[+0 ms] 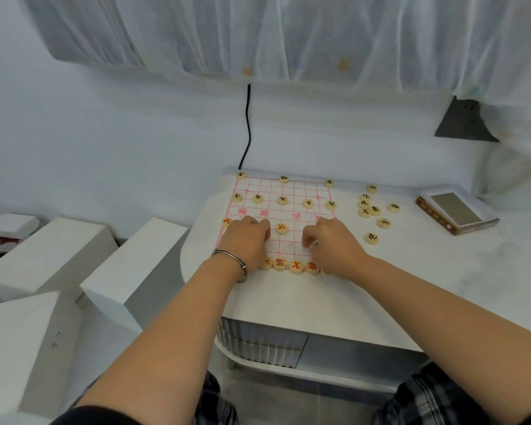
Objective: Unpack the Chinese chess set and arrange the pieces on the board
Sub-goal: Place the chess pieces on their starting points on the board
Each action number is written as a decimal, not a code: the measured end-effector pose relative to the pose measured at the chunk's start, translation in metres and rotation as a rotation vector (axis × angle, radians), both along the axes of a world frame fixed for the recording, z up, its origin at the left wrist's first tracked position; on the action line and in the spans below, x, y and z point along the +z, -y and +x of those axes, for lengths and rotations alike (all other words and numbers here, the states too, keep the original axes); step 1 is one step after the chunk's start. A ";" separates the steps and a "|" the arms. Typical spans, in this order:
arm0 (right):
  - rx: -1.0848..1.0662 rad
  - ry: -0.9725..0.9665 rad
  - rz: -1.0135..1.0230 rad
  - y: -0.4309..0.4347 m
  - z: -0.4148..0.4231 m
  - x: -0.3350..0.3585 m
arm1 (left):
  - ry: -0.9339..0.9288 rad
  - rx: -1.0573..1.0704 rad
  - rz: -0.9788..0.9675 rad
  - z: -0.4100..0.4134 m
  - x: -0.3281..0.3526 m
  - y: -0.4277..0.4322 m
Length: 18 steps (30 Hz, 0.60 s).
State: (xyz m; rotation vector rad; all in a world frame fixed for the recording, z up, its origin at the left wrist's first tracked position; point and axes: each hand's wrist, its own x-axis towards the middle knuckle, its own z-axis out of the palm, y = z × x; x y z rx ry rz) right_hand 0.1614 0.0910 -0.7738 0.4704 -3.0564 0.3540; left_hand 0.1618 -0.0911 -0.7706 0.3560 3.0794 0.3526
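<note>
Head view: white table (319,302) seen from above.
Board (288,245): flat on the table, partly set.
Left hand (246,240): on the board's near left; grip curled under, contents hidden, cannot tell.
Right hand (330,245): near right of the board; grip curled, likewise unclear.
Red pieces (279,264): row along the near edge.
Loose pieces (365,212): on the table, right of the board.

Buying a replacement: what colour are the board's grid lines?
Red lines on a white board; head view shows it.
</note>
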 end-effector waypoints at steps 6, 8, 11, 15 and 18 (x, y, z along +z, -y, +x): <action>-0.001 -0.047 0.025 -0.002 0.004 -0.004 | -0.001 -0.012 -0.013 0.006 0.000 -0.003; 0.000 -0.060 0.020 -0.002 0.005 -0.004 | -0.004 -0.013 -0.012 0.009 0.000 -0.004; -0.018 -0.057 0.011 -0.003 0.009 -0.004 | -0.010 -0.015 -0.009 0.014 -0.001 -0.007; -0.048 -0.024 -0.015 -0.003 0.013 -0.002 | -0.026 -0.003 0.009 0.020 -0.006 -0.010; -0.068 -0.030 -0.062 -0.004 0.017 0.001 | -0.024 0.008 0.018 0.020 -0.009 -0.009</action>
